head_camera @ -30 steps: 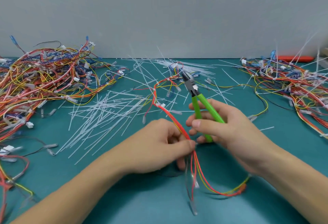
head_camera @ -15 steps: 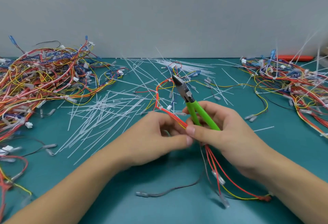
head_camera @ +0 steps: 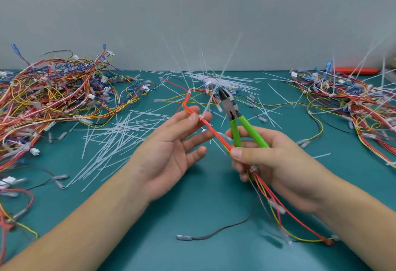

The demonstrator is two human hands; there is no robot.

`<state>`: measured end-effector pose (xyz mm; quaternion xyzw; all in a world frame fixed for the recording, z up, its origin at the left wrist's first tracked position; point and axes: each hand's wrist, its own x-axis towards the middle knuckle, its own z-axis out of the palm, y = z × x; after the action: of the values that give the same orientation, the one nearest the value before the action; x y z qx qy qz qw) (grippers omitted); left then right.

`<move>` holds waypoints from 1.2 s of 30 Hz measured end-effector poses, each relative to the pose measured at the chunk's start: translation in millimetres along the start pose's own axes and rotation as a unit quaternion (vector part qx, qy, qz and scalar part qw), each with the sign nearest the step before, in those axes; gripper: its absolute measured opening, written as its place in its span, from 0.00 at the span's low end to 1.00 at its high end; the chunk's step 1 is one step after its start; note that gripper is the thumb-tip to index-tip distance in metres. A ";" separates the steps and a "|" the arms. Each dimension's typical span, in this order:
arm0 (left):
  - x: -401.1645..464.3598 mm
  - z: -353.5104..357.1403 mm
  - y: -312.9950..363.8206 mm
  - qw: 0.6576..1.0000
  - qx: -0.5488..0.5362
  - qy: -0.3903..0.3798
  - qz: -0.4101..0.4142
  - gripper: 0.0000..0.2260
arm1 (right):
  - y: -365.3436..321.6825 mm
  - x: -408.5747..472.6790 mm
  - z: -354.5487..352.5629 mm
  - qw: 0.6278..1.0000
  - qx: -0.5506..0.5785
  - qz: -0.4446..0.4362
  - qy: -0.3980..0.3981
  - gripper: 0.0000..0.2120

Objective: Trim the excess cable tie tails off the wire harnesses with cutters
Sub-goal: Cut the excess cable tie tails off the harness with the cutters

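My left hand (head_camera: 171,152) is raised palm-up, thumb and forefinger pinching the red-orange wire harness (head_camera: 214,133) at a white cable tie (head_camera: 201,117) whose tail (head_camera: 222,73) stands upward. My right hand (head_camera: 276,163) grips the green-handled cutters (head_camera: 235,118), jaws parted and pointing up just beside that tail, thumb also pressing the harness against the handles. Harness ends trail down to the teal tabletop (head_camera: 214,206). Cut tails (head_camera: 111,140) lie left of centre; tangled harness piles sit far left (head_camera: 53,95) and far right (head_camera: 353,99).
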<state>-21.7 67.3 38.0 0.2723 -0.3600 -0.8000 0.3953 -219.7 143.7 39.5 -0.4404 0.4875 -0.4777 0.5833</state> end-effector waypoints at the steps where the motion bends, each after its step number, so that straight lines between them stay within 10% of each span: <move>1: -0.2 0.7 0.3 1.000 0.001 -0.004 0.014 0.08 | -1.5 0.4 -1.4 1.000 0.021 0.015 0.002 0.15; 8: -4.7 10.1 -2.2 0.986 0.084 0.030 0.143 0.08 | -8.1 1.0 -7.1 0.988 0.099 0.115 -0.014 0.20; 14: -6.9 14.5 1.5 0.954 0.165 0.093 0.234 0.03 | 0.3 1.2 -2.8 0.982 -0.144 -0.004 0.120 0.07; 26: -1.9 0.3 6.2 0.972 0.120 0.140 0.148 0.04 | 7.7 -0.4 -7.7 0.888 -0.414 -0.136 0.148 0.16; 36: 0.2 -2.4 2.9 0.970 0.146 0.135 0.142 0.02 | -13.0 -3.2 -9.7 0.997 -0.078 0.003 -0.005 0.20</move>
<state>-18.8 65.1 38.8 0.3786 -0.4513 -0.6302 0.5058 -231.1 144.3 51.4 -0.4856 0.5219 -0.4341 0.5509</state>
